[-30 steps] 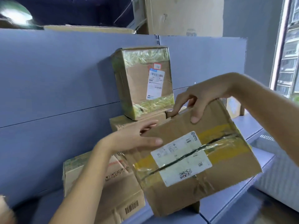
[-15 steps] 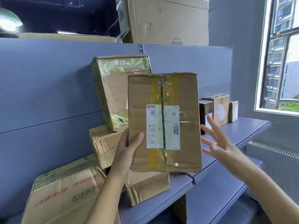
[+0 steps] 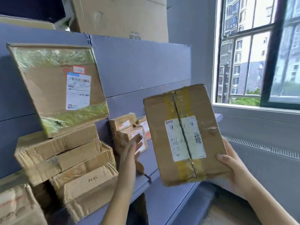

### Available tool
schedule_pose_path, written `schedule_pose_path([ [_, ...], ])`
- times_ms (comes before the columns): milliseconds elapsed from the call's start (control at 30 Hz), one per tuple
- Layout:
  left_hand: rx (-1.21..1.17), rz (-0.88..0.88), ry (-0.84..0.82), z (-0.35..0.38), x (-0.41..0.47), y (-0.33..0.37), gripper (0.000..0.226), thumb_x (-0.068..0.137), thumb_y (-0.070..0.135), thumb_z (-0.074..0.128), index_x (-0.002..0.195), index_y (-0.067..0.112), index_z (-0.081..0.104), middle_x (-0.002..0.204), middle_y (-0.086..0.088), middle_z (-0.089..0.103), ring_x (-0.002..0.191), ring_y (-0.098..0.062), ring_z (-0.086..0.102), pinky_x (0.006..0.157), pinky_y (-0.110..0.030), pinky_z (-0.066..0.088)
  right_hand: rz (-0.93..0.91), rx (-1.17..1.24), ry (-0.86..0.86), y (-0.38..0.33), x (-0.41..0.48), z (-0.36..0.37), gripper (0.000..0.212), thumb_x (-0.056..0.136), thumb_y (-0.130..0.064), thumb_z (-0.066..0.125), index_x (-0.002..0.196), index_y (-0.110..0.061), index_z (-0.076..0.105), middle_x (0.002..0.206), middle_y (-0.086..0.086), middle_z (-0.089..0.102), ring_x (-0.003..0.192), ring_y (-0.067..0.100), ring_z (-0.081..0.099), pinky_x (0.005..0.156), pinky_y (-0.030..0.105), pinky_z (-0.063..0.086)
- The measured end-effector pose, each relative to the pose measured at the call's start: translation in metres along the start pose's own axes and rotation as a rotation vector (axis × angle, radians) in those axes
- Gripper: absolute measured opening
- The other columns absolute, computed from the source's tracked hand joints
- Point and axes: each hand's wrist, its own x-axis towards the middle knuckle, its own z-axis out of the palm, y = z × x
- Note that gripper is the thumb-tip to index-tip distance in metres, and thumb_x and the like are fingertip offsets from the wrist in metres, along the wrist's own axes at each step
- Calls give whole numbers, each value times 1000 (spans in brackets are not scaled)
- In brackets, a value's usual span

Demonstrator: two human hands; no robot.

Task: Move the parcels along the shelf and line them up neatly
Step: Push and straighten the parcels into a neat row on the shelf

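Observation:
My right hand [image 3: 233, 169] holds a flat brown parcel [image 3: 185, 133] with yellow tape and a white label upright in the air, thumb on its front lower right corner. My left hand [image 3: 132, 150] is out with straight fingers, its tips at a small crumpled parcel [image 3: 129, 135] on the blue shelf [image 3: 151, 161]. Further small parcels [image 3: 125, 122] stand behind that one against the back panel.
A stack of crushed cartons [image 3: 65, 159] fills the shelf at left, topped by a tilted box with green tape [image 3: 58, 88]. A big carton [image 3: 120, 15] sits above the back panel. A window [image 3: 259, 51] and a radiator grille [image 3: 263, 146] are to the right.
The flat parcel passed from my left hand to my right hand and moved right. My left hand let go and reached forward to the small parcel. The view swung right.

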Motion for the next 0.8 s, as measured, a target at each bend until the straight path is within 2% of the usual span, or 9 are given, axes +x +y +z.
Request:
schedule_pose_path([
  [100,12,-49,-116,30,1,-18,36,98,36,33,116,26,62,125,11,63,119,-5,56,108,-33,38,21,-44,80,0,-5,-29,77,56,-34,69,131,-39,53,127,5,63,104,25,64,72,41,56],
  [200,37,-88,-257,56,2,-35,44,92,50,38,123,28,60,123,17,63,118,0,55,103,-27,38,14,-64,124,7,-3,-48,72,56,-37,69,126,-45,56,126,-1,64,106,21,65,72,35,58],
  [300,16,-111,-291,74,14,-48,48,90,51,36,128,29,56,123,20,63,116,1,56,100,-26,42,28,-71,137,19,6,-61,72,57,-37,69,127,-46,55,128,-1,63,112,24,63,74,33,57],
  [400,24,-119,-282,84,36,-66,48,90,50,38,130,30,55,124,20,62,117,0,56,98,-28,45,41,-161,142,32,27,-74,76,59,-50,75,130,-51,50,140,-9,54,126,20,54,88,37,55],
  [500,26,-148,-236,87,66,-84,51,87,49,32,130,33,54,124,21,61,119,0,54,101,-32,44,33,-392,154,46,62,-84,81,54,-79,70,129,-59,45,145,-27,38,139,8,33,111,46,35],
  [600,-45,-193,-174,84,98,-103,36,99,38,36,128,33,56,124,21,61,119,-1,54,105,-36,41,36,-481,143,66,108,-86,84,54,-83,66,130,-55,48,138,-28,41,137,9,35,108,44,38],
  [667,-64,-233,-122,79,121,-114,38,102,36,29,129,35,56,127,23,59,120,1,52,106,-37,40,16,-469,144,81,139,-82,88,51,-83,68,129,-47,51,134,-23,48,129,6,46,95,28,48],
  [733,-103,-310,-71,72,145,-123,38,102,40,30,131,35,54,131,23,55,121,1,50,107,-40,38,20,-460,160,95,166,-77,91,47,-84,69,127,-44,51,134,-22,51,126,-1,49,86,16,49],
  [800,-138,-399,-29,66,168,-131,37,102,37,31,130,29,54,128,17,52,122,-6,48,106,-41,37,27,-452,158,109,185,-76,89,49,-83,68,127,-45,49,133,-27,52,128,-5,45,95,18,45],
])
